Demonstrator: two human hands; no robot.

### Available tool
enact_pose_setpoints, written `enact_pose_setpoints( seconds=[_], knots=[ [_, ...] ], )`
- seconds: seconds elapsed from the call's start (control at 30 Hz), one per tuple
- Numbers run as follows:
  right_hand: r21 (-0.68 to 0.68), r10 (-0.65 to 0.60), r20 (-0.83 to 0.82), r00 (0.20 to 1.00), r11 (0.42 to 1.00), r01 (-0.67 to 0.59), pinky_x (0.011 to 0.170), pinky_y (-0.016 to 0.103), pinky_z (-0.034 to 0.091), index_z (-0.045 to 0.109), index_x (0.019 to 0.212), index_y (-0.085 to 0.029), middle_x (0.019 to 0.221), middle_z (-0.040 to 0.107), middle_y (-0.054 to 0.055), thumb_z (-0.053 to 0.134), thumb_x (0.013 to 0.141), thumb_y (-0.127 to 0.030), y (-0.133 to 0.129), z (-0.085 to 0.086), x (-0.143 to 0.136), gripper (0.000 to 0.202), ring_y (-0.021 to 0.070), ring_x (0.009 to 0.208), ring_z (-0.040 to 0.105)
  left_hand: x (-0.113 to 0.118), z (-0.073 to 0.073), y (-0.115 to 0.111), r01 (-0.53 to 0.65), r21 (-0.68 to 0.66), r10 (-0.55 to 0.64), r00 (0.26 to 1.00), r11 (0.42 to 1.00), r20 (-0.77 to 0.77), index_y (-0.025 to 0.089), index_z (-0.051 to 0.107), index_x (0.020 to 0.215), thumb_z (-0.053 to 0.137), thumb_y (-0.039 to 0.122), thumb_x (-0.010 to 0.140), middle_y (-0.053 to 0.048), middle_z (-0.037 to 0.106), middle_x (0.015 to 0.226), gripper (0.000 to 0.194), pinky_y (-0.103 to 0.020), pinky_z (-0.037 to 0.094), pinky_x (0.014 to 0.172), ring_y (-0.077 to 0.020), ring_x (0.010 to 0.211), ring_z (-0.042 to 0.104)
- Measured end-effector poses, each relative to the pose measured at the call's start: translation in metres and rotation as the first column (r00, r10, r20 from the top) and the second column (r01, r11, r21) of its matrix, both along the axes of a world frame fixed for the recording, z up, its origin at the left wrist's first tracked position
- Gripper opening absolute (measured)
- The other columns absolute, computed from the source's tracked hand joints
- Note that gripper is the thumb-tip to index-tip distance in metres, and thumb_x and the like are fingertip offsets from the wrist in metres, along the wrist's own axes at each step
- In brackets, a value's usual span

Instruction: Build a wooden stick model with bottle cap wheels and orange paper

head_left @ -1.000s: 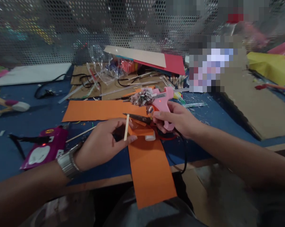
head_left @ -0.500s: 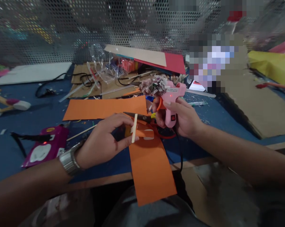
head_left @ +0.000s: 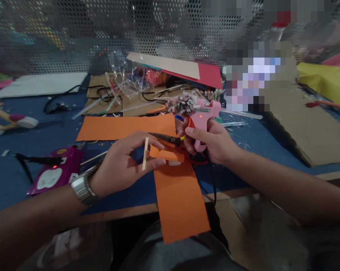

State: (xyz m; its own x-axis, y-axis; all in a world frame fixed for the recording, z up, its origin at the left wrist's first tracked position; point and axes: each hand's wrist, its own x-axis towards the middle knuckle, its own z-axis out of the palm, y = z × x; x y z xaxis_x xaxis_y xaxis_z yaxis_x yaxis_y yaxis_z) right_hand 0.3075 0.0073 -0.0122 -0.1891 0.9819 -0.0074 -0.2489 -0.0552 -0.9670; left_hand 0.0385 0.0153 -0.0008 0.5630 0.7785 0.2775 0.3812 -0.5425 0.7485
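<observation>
My left hand (head_left: 127,162) pinches a small orange paper piece (head_left: 170,154) with a pale wooden stick (head_left: 145,153) standing across its left end. Around the grip of a pink glue gun (head_left: 203,116) wraps my right hand (head_left: 212,141); the gun's nozzle end points left and is covered with a clump of shredded, glue-stuck bits (head_left: 183,104). Below the small piece, a large orange sheet (head_left: 182,203) hangs over the table's front edge. Dark scissors (head_left: 165,138) lie between my hands, partly hidden.
Another orange sheet (head_left: 124,128) lies behind my left hand. A purple box (head_left: 57,169) with a black cable sits at left, cardboard (head_left: 316,124) at right. Plastic wrap (head_left: 124,75) and coloured card (head_left: 209,75) lie at the back.
The wooden stick and orange piece have tilted and shifted in my left hand, the stick moving left. The glue gun has tipped slightly in my right hand.
</observation>
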Motion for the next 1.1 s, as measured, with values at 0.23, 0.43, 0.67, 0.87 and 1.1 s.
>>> enact_pose_setpoints(
  seconds=[0.23, 0.43, 0.67, 0.87, 1.1],
  knots=[
    [0.003, 0.049, 0.056, 0.997, 0.999, -0.049, 0.048, 0.026, 0.046, 0.068, 0.097, -0.022, 0.061, 0.067, -0.005, 0.102, 0.077, -0.056, -0.001, -0.001, 0.0, 0.052, 0.0132, 0.049, 0.059, 0.003, 0.003, 0.003, -0.008, -0.069, 0.009, 1.0, 0.998, 0.01, 0.026, 0.079, 0.108, 0.088, 0.048, 0.097, -0.003, 0.087, 0.108, 0.027, -0.034, 0.064, 0.084, -0.0239, 0.095, 0.081],
    [-0.105, 0.109, 0.255, 0.961, 0.991, -0.084, 0.045, 0.025, 0.047, 0.075, 0.093, -0.02, 0.069, 0.072, -0.002, 0.107, 0.065, -0.057, -0.006, 0.007, -0.003, 0.056, 0.0107, 0.047, 0.055, 0.004, 0.003, 0.002, 0.034, -0.097, -0.025, 0.995, 0.995, 0.093, 0.023, 0.078, 0.108, 0.09, 0.045, 0.096, -0.005, 0.085, 0.106, 0.028, -0.031, 0.063, 0.082, -0.022, 0.092, 0.08],
    [-0.101, 0.116, 0.313, 0.943, 0.991, -0.088, 0.043, 0.025, 0.042, 0.073, 0.077, -0.02, 0.058, 0.067, -0.002, 0.11, 0.061, -0.052, -0.007, 0.007, -0.004, 0.051, 0.0116, 0.045, 0.054, 0.003, 0.003, 0.001, 0.013, -0.111, -0.008, 0.999, 0.994, 0.049, 0.022, 0.077, 0.105, 0.09, 0.05, 0.094, -0.006, 0.084, 0.102, 0.032, -0.032, 0.062, 0.074, -0.0222, 0.084, 0.078],
    [-0.099, 0.122, 0.308, 0.943, 0.99, -0.096, 0.043, 0.026, 0.041, 0.074, 0.076, -0.02, 0.055, 0.065, -0.002, 0.109, 0.063, -0.054, -0.004, 0.004, -0.005, 0.05, 0.0121, 0.045, 0.053, 0.004, 0.0, 0.001, 0.032, -0.157, -0.018, 0.995, 0.987, 0.093, 0.022, 0.077, 0.107, 0.091, 0.05, 0.093, -0.007, 0.085, 0.105, 0.035, -0.033, 0.065, 0.08, -0.0224, 0.088, 0.079],
    [-0.054, 0.074, 0.289, 0.955, 0.997, -0.061, 0.047, 0.026, 0.044, 0.074, 0.081, -0.02, 0.065, 0.071, 0.0, 0.108, 0.065, -0.054, -0.004, 0.003, -0.003, 0.051, 0.0117, 0.049, 0.054, 0.001, -0.005, 0.003, 0.074, -0.152, -0.059, 0.993, 0.986, 0.099, 0.024, 0.072, 0.124, 0.085, 0.041, 0.095, -0.01, 0.082, 0.117, 0.036, -0.038, 0.068, 0.089, -0.025, 0.098, 0.08]
  ],
)
